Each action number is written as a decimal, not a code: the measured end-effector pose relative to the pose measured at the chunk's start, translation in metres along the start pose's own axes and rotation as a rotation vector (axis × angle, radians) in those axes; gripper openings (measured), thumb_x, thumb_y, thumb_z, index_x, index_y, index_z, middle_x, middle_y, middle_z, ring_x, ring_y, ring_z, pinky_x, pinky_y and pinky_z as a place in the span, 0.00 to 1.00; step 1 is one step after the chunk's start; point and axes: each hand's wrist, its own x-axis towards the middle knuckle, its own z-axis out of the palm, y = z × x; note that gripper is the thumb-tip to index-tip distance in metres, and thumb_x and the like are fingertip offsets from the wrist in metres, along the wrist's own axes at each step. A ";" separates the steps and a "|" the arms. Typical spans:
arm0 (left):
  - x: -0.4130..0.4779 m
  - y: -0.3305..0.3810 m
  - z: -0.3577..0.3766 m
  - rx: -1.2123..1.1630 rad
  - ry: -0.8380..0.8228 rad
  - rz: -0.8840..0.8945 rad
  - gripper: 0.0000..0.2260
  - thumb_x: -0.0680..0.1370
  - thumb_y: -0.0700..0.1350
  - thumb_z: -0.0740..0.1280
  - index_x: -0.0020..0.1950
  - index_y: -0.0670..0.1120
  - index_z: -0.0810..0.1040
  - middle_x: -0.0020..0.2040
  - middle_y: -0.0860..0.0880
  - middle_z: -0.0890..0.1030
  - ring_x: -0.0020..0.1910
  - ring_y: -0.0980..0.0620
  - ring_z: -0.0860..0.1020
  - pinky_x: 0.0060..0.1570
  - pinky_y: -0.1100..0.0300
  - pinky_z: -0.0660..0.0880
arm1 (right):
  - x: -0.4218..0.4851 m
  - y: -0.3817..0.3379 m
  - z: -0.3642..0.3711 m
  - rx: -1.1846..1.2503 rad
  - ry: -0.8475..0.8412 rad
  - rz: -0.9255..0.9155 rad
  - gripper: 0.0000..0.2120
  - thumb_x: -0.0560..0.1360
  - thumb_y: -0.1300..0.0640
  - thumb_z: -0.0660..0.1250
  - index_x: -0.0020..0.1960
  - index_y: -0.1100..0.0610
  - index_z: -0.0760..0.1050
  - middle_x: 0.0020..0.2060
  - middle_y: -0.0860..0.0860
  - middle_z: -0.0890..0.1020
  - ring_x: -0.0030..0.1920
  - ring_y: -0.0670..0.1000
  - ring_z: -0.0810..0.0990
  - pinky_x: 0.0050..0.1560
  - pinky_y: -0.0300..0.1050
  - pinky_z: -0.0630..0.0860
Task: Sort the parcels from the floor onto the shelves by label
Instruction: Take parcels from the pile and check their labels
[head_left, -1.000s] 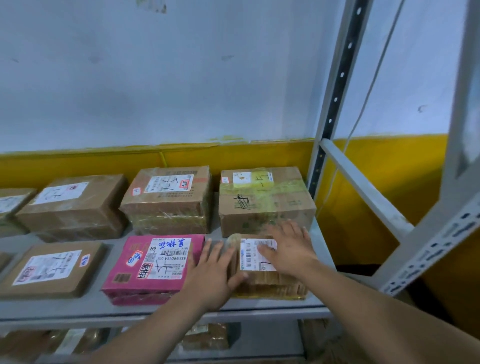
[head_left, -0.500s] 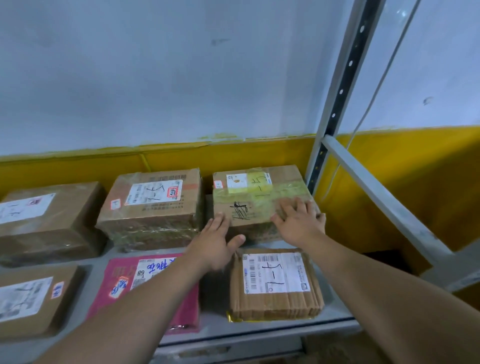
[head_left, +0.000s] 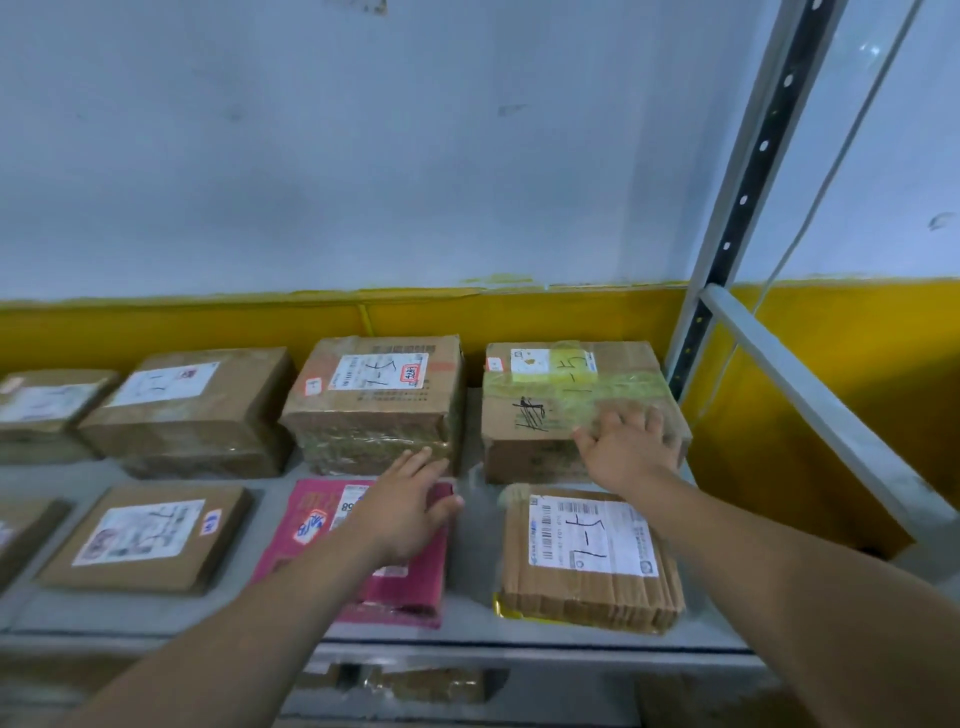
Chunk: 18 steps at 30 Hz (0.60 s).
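R hand (head_left: 631, 449): flat on the taped box (head_left: 550, 410), at its front-top edge. Fingers straight & spread, gripping nothing.
L hand (head_left: 402, 512): open, fingers straight, above back end of pink parcel (head_left: 306, 525). Holds nothing; can't tell if it touches.
Where: taped box sits back-right on shelf (head_left: 519, 652), just beside post (head_left: 737, 208). Flat parcel (head_left: 587, 587) lies near, in front of it, label up.
Handling (my guess): taped box = stiff card, prob. mid wt, tape slick. Take it by both side walls, low. Flat parcel = ribbed card, lightish, some flex; hold its long edges.
Count: 8 parcels on this shelf, 4 back + 4 front, 7 brown, 1 pink. 2 at far left are cut off. Lower shelf has more, too blurred to count.
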 end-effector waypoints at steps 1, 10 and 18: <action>-0.009 -0.013 0.001 0.006 0.010 -0.050 0.29 0.81 0.60 0.56 0.79 0.51 0.55 0.80 0.50 0.51 0.79 0.50 0.47 0.76 0.50 0.49 | -0.004 -0.008 0.001 -0.011 0.027 -0.066 0.32 0.81 0.36 0.45 0.80 0.49 0.50 0.80 0.57 0.51 0.79 0.61 0.48 0.76 0.64 0.48; -0.072 -0.110 0.012 0.012 0.011 -0.402 0.34 0.78 0.66 0.56 0.79 0.59 0.47 0.80 0.46 0.46 0.78 0.41 0.48 0.75 0.43 0.52 | -0.074 -0.114 0.017 -0.020 -0.068 -0.576 0.32 0.81 0.38 0.53 0.79 0.52 0.53 0.78 0.55 0.57 0.78 0.56 0.52 0.77 0.56 0.53; -0.094 -0.131 0.017 -0.278 0.001 -0.260 0.31 0.80 0.60 0.59 0.80 0.57 0.50 0.80 0.46 0.44 0.74 0.46 0.64 0.71 0.54 0.61 | -0.098 -0.170 0.065 0.083 -0.326 -0.415 0.38 0.80 0.36 0.55 0.81 0.51 0.43 0.80 0.54 0.45 0.79 0.62 0.45 0.76 0.60 0.56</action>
